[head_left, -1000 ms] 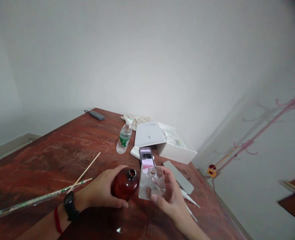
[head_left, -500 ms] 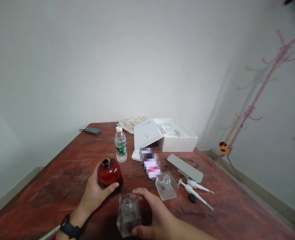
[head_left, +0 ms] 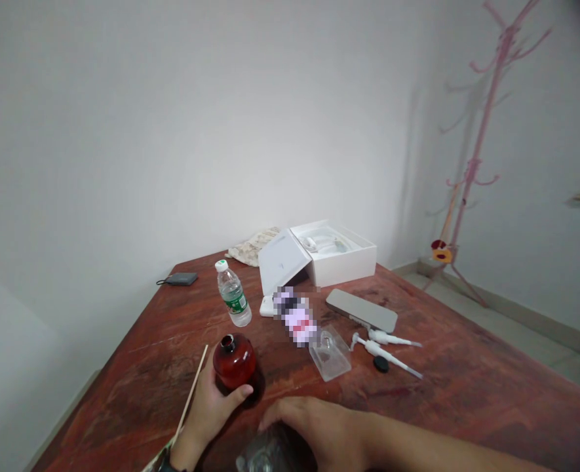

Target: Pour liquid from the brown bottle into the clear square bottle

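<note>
A round, dark red glass bottle (head_left: 235,362) with an uncapped narrow neck stands on the wooden table (head_left: 137,347). My left hand (head_left: 207,401) curls round its near left side, thumb across the front. At the bottom edge, a clear square-sided bottle (head_left: 265,455) is blurred and partly cut off. My right hand (head_left: 322,423) arches round its right and far side, with the thumb out of sight. Another clear square bottle (head_left: 331,360) rests beyond my right hand. Beside it lie two white pump heads (head_left: 388,355) and a black round cap (head_left: 381,364).
A water bottle (head_left: 233,298) stands behind the red one. Farther back are a pixelated phone-like object (head_left: 297,322), an opened white box (head_left: 343,262), a grey slab (head_left: 361,309), a cloth (head_left: 255,248) and a dark pouch (head_left: 181,279). A thin stick (head_left: 191,391) lies left.
The view has turned right and shifted. The clear bottle and my right hand now sit lower in the picture. More of the thin stick shows beside my left hand, which stays on the red bottle.
</note>
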`<state>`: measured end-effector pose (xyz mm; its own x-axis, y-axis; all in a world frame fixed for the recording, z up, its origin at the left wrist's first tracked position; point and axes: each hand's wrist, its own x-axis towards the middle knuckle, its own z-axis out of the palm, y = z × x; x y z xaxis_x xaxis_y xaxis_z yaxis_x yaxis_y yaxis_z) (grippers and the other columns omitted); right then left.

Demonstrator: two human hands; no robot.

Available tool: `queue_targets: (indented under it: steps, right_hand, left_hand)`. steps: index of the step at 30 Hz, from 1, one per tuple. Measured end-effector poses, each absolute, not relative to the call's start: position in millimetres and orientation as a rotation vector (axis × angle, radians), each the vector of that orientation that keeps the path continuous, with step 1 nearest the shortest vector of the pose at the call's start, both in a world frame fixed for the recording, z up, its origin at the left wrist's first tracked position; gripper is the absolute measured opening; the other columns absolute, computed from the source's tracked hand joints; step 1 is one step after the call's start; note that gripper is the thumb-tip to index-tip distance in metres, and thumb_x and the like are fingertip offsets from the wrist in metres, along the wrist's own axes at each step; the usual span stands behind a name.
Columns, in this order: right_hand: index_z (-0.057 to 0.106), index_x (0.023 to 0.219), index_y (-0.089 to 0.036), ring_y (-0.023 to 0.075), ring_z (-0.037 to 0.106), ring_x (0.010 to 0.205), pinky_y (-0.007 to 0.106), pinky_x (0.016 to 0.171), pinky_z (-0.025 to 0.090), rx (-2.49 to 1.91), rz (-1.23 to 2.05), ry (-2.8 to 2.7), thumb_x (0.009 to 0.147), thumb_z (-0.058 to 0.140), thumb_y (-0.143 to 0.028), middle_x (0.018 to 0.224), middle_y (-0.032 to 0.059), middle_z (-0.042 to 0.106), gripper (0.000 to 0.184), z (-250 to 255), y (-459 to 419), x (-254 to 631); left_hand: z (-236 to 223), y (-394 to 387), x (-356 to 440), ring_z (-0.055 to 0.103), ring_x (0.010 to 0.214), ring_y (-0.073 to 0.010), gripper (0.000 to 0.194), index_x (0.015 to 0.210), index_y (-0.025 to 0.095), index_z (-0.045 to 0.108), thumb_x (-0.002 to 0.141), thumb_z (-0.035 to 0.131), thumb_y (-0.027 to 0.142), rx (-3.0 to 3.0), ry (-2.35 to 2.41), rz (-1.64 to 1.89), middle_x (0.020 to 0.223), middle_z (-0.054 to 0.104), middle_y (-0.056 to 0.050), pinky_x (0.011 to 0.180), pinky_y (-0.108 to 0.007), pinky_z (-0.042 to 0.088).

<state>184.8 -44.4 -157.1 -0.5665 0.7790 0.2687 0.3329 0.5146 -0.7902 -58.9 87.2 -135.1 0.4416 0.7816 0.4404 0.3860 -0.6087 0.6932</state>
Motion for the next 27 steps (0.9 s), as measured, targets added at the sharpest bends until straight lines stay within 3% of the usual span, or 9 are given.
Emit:
queue_targets:
  steps: [5, 12, 18, 23, 27]
  right_hand:
    - [0.065, 0.139, -0.019, 0.0376, 0.079, 0.116, 0.042, 0.100, 0.062, -0.895, 0.820, -2.198, 0.057, 0.092, -0.030, 0.132, 0.0150, 0.078, 0.087, -154, -42, 184]
    - [0.062, 0.141, -0.017, 0.0417, 0.076, 0.111, 0.049, 0.098, 0.060, -0.894, 0.715, -2.279, 0.049, 0.094, -0.037, 0.131, 0.0181, 0.076, 0.099, -156, -38, 183]
    - [0.062, 0.140, -0.021, 0.0358, 0.074, 0.106, 0.045, 0.097, 0.057, -0.920, 0.653, -2.285, 0.056, 0.096, -0.043, 0.127, 0.0138, 0.075, 0.093, -158, -39, 184]
    - [0.059, 0.145, -0.019, 0.0372, 0.070, 0.110, 0.049, 0.102, 0.054, -0.862, 0.605, -2.288, 0.058, 0.098, -0.063, 0.130, 0.0162, 0.072, 0.105, -171, -34, 182]
    - [0.062, 0.128, -0.018, 0.0344, 0.067, 0.103, 0.049, 0.097, 0.054, -0.893, 0.625, -2.174, 0.060, 0.088, -0.088, 0.121, 0.0158, 0.070, 0.101, -158, -39, 182]
  left_hand:
    - [-137, 81, -59, 0.071, 0.131, -0.0503, 0.117, 0.150, 0.020, 0.055, 0.072, 0.063, 0.107, 2.216, 0.965, 0.953, 0.138, 0.075, -0.023, 0.117, -0.067, 0.054]
    - [-133, 79, -58, 0.069, 0.135, -0.0504, 0.123, 0.152, 0.018, 0.051, 0.071, 0.060, 0.109, 2.227, 0.920, 0.918, 0.143, 0.073, -0.025, 0.121, -0.069, 0.050]
    - [-125, 76, -57, 0.067, 0.140, -0.0500, 0.115, 0.153, 0.022, 0.052, 0.074, 0.064, 0.106, 2.241, 0.851, 0.914, 0.147, 0.072, -0.024, 0.122, -0.067, 0.050]
    - [-124, 77, -54, 0.069, 0.138, -0.0497, 0.112, 0.152, 0.018, 0.056, 0.076, 0.073, 0.099, 2.208, 0.790, 0.941, 0.144, 0.074, -0.025, 0.120, -0.065, 0.053]
    - [-128, 78, -52, 0.072, 0.134, -0.0495, 0.114, 0.151, 0.013, 0.058, 0.076, 0.076, 0.097, 2.173, 0.776, 0.984, 0.142, 0.075, -0.027, 0.117, -0.065, 0.056]
